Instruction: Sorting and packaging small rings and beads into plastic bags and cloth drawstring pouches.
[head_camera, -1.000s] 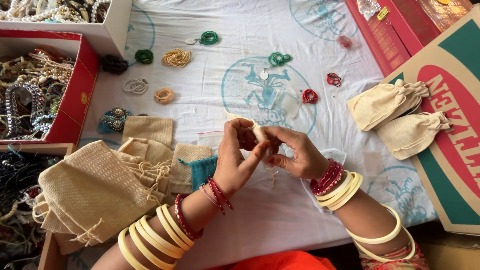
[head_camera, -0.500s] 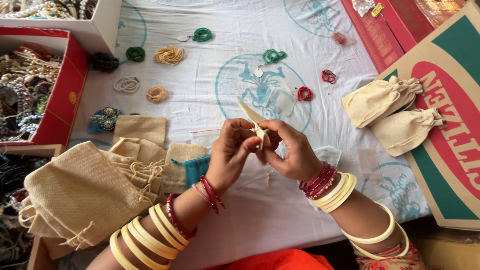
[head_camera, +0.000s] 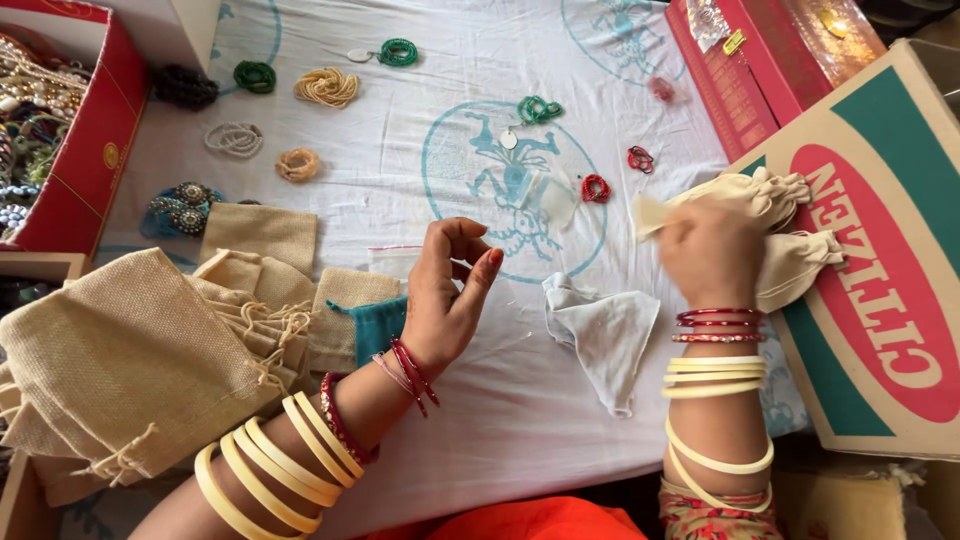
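From the head view, the right hand (head_camera: 712, 250) sits at three o'clock, blurred, its fingers closed on a small cream pouch (head_camera: 655, 212) and touching the cream drawstring bags (head_camera: 780, 240) piled against a cardboard box (head_camera: 880, 290). The left hand (head_camera: 450, 290) hovers near the centre, palm turned inward, its fingers loosely curled and holding nothing. Between the hands lies a crumpled white cloth (head_camera: 605, 335) on the printed white sheet (head_camera: 420, 130) covering the counter. At nine o'clock rests a heap of burlap pouches (head_camera: 140, 360); bead coils (head_camera: 327, 87) lie scattered toward twelve o'clock.
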